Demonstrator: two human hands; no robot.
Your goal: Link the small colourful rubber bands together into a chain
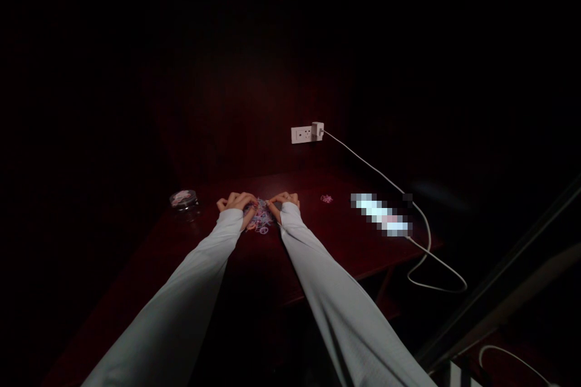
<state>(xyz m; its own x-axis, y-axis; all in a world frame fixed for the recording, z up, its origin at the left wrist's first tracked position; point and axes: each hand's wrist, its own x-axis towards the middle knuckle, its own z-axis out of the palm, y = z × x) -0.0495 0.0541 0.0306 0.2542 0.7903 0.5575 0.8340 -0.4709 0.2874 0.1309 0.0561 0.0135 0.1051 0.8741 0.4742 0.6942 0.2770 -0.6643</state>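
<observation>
A pile of small, colourful elastic hair bands point(260, 216), mostly purple and pink with some orange, lies on the dark red table between my hands. From the left, my left hand point(236, 201) reaches into the pile's edge with bent fingers drawn toward the thumb. My right hand point(284, 200) is at the opposite side, its fingers curled and the tips touching the upper right of the pile. Whatever the fingertips pinch is too small to make out. A little pink cluster of bands point(327, 199) lies apart, to the right.
A clear round jar point(185, 202) with a lid stands left of my hands. On the right lies a bright, blurred-out device point(381, 214); a white cable point(372, 168) runs from it, looping past the table edge, to a charger point(318, 129) in the wall socket point(301, 135).
</observation>
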